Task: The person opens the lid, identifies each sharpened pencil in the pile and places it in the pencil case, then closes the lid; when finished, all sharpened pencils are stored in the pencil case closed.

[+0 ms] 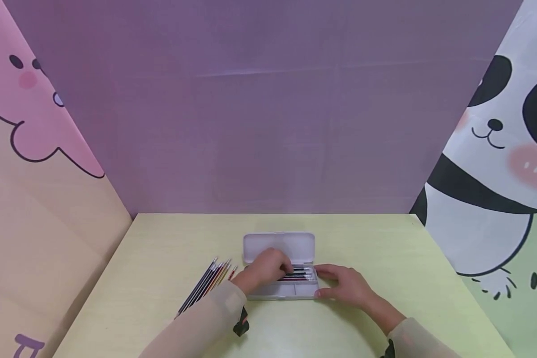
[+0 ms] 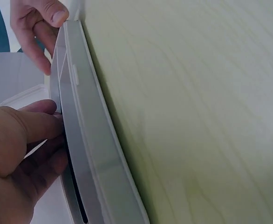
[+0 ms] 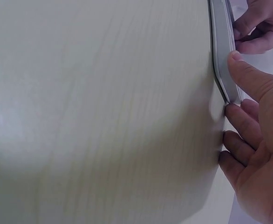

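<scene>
A white pencil case (image 1: pixel 283 290) lies open on the table, its lid (image 1: pixel 279 239) tipped back. Several dark and red pencils (image 1: pixel 301 274) are in its rear compartment. My left hand (image 1: pixel 268 266) reaches into the case from the left, and its thumb and fingers pinch a dark pencil (image 2: pixel 78 198) lying along the compartment. At the case's right end, my right hand (image 1: pixel 346 286) holds it, thumb at the front corner and fingers at the back. Left of the case, a bundle of pencils (image 1: pixel 206 283) in dark, red and yellow lies slanted, partly covered by the left sleeve.
The pale wooden table (image 1: pixel 170 238) ends at a purple backdrop (image 1: pixel 268 124). Side panels with a pink cartoon figure (image 1: pixel 31 99) and a panda (image 1: pixel 488 199) stand left and right.
</scene>
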{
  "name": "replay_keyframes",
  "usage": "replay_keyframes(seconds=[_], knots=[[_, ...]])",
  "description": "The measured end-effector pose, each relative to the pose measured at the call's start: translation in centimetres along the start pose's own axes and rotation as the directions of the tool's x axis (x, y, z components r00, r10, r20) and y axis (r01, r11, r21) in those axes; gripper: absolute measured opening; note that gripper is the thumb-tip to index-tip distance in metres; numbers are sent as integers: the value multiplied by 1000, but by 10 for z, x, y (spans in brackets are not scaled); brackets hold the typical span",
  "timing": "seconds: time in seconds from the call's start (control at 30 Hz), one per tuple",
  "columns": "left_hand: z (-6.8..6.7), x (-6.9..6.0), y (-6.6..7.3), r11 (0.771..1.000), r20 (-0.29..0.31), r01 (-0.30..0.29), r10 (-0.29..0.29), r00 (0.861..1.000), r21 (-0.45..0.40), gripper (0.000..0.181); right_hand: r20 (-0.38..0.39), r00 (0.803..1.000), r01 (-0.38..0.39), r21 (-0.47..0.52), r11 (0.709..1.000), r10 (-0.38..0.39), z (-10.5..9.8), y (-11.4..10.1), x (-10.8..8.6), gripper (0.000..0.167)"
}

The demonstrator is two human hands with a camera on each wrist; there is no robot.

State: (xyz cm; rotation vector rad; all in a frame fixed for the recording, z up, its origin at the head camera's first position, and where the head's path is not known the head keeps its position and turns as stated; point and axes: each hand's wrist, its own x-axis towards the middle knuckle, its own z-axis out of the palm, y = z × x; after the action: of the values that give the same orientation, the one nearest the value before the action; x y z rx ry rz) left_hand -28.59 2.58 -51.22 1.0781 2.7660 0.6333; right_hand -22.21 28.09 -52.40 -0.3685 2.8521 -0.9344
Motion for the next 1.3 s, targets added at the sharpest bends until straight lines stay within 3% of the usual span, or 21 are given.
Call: replay_keyframes(seconds=[0.13, 0.27, 0.37, 0.5, 0.63, 0.73, 0.87, 1.0, 1.13, 1.3], knots=[[6, -1, 1, 996, -12, -26, 27, 1000, 91, 21, 8, 1000, -8, 12, 1000, 8, 4, 1, 0, 70], [10, -4, 0, 973, 10, -59, 58, 998, 224, 23, 2, 1000, -22, 13, 1000, 22, 6, 0, -1, 71], [11, -9, 0, 965, 22, -74, 70, 997, 253, 22, 3, 1000, -22, 5, 1000, 22, 6, -1, -2, 71], [8, -18, -3, 985, -18, -72, 76, 997, 155, 23, 0, 1000, -8, 4, 1000, 8, 5, -3, -3, 70], [2, -30, -10, 998, -63, -43, 41, 997, -42, 21, -9, 1000, 19, -3, 1000, -19, 3, -5, -4, 69], [-6, -42, -19, 982, -74, -9, -5, 997, -187, 20, -7, 1000, 23, 1, 1000, -23, 4, -5, -4, 70], [-22, -64, -34, 947, -77, 31, -58, 995, -321, 21, -5, 1000, 8, 8, 1000, -8, 3, -2, -3, 71], [-46, -90, -52, 922, -89, 69, -111, 990, -382, 22, -13, 1000, 1, -21, 1000, -1, 3, -1, -1, 71], [-68, -116, -77, 921, -121, 100, -156, 980, -377, 23, -1, 1000, -2, -20, 1000, 2, 1, 0, 1, 71], [-84, -149, -111, 898, -103, 171, -231, 967, -406, 25, 8, 1000, -10, -6, 1000, 10, 1, -2, 0, 71]])
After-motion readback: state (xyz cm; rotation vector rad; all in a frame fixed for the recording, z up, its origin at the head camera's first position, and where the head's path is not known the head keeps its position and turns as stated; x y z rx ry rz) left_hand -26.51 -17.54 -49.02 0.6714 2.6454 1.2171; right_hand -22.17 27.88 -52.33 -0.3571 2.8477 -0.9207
